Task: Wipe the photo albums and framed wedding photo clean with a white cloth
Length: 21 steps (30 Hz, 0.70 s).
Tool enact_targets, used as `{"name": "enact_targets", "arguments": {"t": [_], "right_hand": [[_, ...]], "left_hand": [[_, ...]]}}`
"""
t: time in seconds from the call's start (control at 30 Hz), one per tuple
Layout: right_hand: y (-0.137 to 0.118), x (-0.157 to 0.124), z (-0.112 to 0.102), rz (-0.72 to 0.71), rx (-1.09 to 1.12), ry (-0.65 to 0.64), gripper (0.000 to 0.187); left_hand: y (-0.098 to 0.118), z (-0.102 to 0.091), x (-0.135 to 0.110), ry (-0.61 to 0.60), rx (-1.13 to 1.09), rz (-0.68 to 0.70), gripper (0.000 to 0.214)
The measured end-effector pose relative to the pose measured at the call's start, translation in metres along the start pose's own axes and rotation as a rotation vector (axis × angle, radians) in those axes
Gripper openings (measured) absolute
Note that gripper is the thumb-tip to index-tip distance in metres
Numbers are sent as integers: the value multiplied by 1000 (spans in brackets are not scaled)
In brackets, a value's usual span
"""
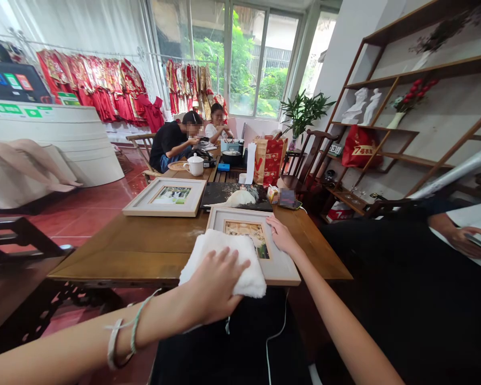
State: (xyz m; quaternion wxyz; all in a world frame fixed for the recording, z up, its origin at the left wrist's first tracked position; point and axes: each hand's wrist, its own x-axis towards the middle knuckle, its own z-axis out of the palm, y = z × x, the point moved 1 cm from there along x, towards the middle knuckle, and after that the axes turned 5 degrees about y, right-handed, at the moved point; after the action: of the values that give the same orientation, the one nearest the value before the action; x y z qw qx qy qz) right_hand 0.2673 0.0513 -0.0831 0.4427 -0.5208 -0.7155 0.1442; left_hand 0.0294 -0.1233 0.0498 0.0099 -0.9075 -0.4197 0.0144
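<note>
My left hand (212, 286) lies closed on a white cloth (224, 259), pressing it onto the near left part of a framed picture (260, 246) at the front edge of a wooden table (144, 248). My right hand (280, 233) rests on the frame's right border, fingers stretched and flat on it. The cloth hides the frame's near left corner. A second framed picture (166, 196) lies flat further back on the left.
A dark tray (224, 195) with a white cloth bundle, a white teapot (195, 164), a red gift bag (269, 160) and pots stand further along the table. Two people sit at the far end. Another person's hand (463, 238) is at right. Shelves line the right wall.
</note>
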Motion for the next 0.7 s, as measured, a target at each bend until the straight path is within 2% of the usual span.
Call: {"name": "enact_targets", "arguments": {"t": [0.13,0.3,0.47,0.6,0.7], "right_hand": [[0,0,-1,-8,-9,-9,48],[-1,1,-3,-5,-24,-19,48],[1,1,-2,-7,-28,-18,48],[3,0,-2,-14,-29,-8,49],[2,0,-2,-14,-29,-9,48]], "left_hand": [[-12,11,17,41,15,-21,62],[-54,33,53,153,93,-76,64],[-89,42,90,265,159,-120,60],[-98,43,111,296,164,-167,60],[-94,42,113,272,159,-170,60]]}}
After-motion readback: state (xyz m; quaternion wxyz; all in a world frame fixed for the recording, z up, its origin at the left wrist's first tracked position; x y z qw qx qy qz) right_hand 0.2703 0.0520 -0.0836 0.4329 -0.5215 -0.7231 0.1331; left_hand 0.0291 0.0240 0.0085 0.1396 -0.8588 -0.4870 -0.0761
